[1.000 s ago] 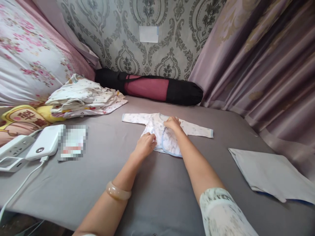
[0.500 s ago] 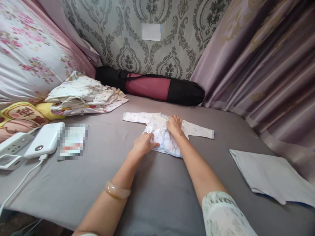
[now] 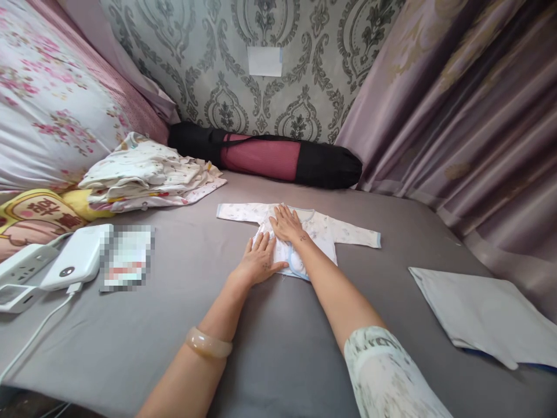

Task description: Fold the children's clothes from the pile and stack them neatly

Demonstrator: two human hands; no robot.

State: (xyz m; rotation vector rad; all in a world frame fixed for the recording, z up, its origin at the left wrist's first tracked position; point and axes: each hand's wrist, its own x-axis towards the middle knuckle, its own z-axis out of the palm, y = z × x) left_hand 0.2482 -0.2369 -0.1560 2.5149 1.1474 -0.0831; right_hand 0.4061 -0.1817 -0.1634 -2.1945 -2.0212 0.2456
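Observation:
A small white baby shirt (image 3: 324, 238) with pale prints and light blue trim lies on the grey sheet, both sleeves stretched out to the sides. My left hand (image 3: 260, 260) rests on its lower left part, fingers spread and thumb pointing right. Flat on the upper chest, near the neckline, lies my right hand (image 3: 287, 224) with its fingers extended. Neither hand grips the cloth. My right forearm crosses over the lower right of the shirt and covers part of the blue-edged front flap.
A pile of printed baby clothes (image 3: 148, 174) lies at the back left, near a black and pink rolled bag (image 3: 261, 158) along the wall. On the left are a white power bank (image 3: 80, 255), a power strip (image 3: 21, 267) and a blurred packet (image 3: 128, 255). Folded grey cloth (image 3: 483, 313) lies right.
My right hand has moved left across the shirt's chest, and its bent fingers have flattened out. My left hand's fingers have spread on the cloth. The shirt's front lies flatter.

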